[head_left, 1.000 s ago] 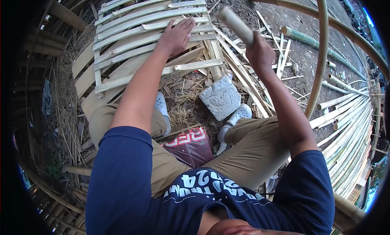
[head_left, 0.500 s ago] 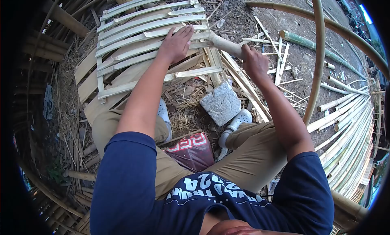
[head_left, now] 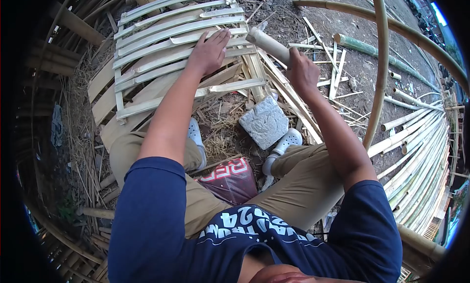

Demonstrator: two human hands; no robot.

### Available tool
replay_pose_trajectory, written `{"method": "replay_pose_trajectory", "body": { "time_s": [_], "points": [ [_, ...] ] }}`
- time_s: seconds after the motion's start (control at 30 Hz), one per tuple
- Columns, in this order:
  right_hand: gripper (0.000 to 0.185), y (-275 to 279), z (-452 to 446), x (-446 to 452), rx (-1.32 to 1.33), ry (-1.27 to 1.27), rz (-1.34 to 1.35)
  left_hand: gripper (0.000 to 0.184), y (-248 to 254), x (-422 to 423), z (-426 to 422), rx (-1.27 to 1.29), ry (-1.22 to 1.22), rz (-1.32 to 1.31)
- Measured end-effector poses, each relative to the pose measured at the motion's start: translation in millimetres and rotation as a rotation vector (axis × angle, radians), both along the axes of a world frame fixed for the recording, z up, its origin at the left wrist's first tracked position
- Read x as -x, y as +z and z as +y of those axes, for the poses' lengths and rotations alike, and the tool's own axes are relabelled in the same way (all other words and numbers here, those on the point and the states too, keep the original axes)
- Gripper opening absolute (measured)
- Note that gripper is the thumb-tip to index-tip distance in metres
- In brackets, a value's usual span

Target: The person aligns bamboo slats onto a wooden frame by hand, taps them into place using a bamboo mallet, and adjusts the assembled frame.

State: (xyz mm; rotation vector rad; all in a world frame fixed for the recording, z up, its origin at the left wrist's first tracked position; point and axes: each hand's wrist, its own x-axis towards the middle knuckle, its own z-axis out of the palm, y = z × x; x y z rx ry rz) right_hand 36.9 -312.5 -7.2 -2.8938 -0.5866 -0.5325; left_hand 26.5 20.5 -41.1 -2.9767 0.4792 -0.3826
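Observation:
My left hand [head_left: 210, 50] lies flat, fingers stretched out, on the slats of a bamboo lattice frame [head_left: 161, 50]. Its thin pale strips run crosswise between two side rails. In a closed fist, my right hand [head_left: 304, 73] grips a short, thick wooden club [head_left: 270, 44]. The head of the club is just beyond the right ends of the slats, near the side rail; whether it touches them I cannot tell. A rough pale stone block [head_left: 264, 123] sits on the ground below the lattice's right corner, between my feet.
Split bamboo strips [head_left: 338, 75] lie scattered at right, near a green bamboo pole [head_left: 364, 49]. A curved bamboo pole [head_left: 381, 77] rises beside my right arm. Many poles [head_left: 416, 160] are stacked at far right. A dark red printed cloth [head_left: 230, 180] lies between my legs.
The club's head has shifted up and slightly left in view, away from its earlier place at the slat ends. My left hand stays on the slats.

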Motion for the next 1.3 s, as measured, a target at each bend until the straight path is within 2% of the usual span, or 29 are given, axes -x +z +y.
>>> {"method": "replay_pose_trajectory", "body": {
  "time_s": [0.13,0.3,0.4,0.47,0.53,0.57,0.6,0.67,0.77,1.07,1.17,1.27,1.3],
  "points": [
    [0.026,4.5,-5.2,-2.6,-0.022,-0.022,0.078,0.061,1.7,0.3,-1.8,0.047,-0.009,0.006],
    [0.031,-7.9,-14.0,-8.3,0.074,0.019,0.116,0.060,6.5,1.2,-2.1,0.046,-0.006,0.017],
    [0.035,-2.9,-18.4,-9.5,0.025,-0.014,0.140,0.060,3.0,0.1,-2.9,0.062,-0.007,0.021],
    [0.037,4.3,-11.6,-7.8,-0.280,-0.138,0.068,0.060,1.8,-0.3,-1.5,0.066,-0.011,0.008],
    [0.030,10.5,-4.6,-2.8,-0.359,-0.184,0.002,0.060,1.2,-2.4,3.3,0.061,-0.002,-0.002],
    [0.024,9.1,-16.4,-6.5,0.069,0.024,0.056,0.060,-1.5,0.5,1.0,0.063,-0.002,0.002],
    [0.021,-11.8,-15.9,-5.0,0.112,0.023,-0.014,0.060,-1.5,-0.4,-1.2,0.061,-0.009,-0.006],
    [0.024,-8.9,-8.9,-4.4,0.097,0.017,-0.075,0.060,-1.5,-3.4,-2.5,0.021,-0.016,0.007],
    [0.026,4.8,-1.7,5.5,-0.071,-0.013,-0.022,0.062,0.9,-1.1,-1.3,-0.024,0.006,0.014],
    [0.033,-13.3,-16.2,-9.3,0.067,0.022,0.078,0.063,4.6,0.1,-3.3,-0.017,0.023,0.038],
    [0.033,-5.3,-17.4,-7.3,-0.041,0.000,0.032,0.063,-0.8,-3.2,-0.3,0.012,0.005,0.025],
    [0.033,8.9,-0.4,0.5,-0.446,-0.199,0.005,0.064,2.1,-0.8,-2.3,-0.027,0.014,0.027],
    [0.031,10.9,0.1,0.8,-0.423,-0.182,0.031,0.064,-1.4,0.2,-0.1,-0.015,0.012,0.016]
  ]
}}
